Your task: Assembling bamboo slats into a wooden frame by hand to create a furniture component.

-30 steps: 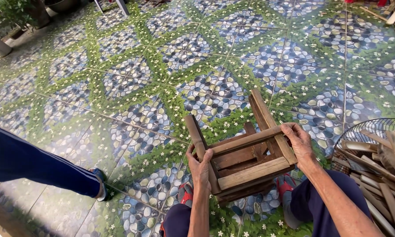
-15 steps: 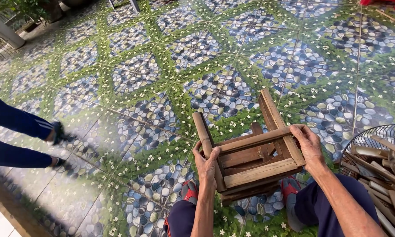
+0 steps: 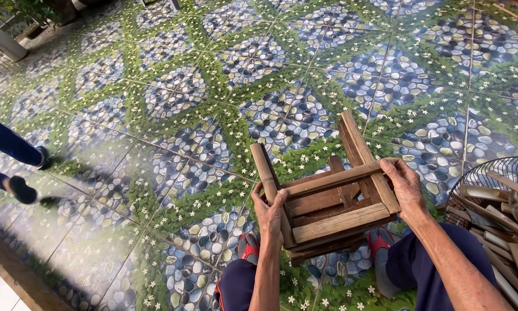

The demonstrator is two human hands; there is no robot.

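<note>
A small wooden stool frame lies tipped over in front of me, its legs pointing away. My left hand grips the frame's left leg near the seat end. My right hand holds the right side, fingers wrapped over a crossbar. The frame rests just above my knees in dark blue trousers, with my red sandals on the tiled floor below.
The floor is tiled with a blue pebble, green leaf and white flower pattern. A wire basket with several wooden slats stands at the right. Another person's legs and dark shoes are at the far left. A raised step edge runs along the lower left.
The other person's legs have moved further left towards the frame's edge. My hands keep the same hold on the stool frame, which has barely shifted.
</note>
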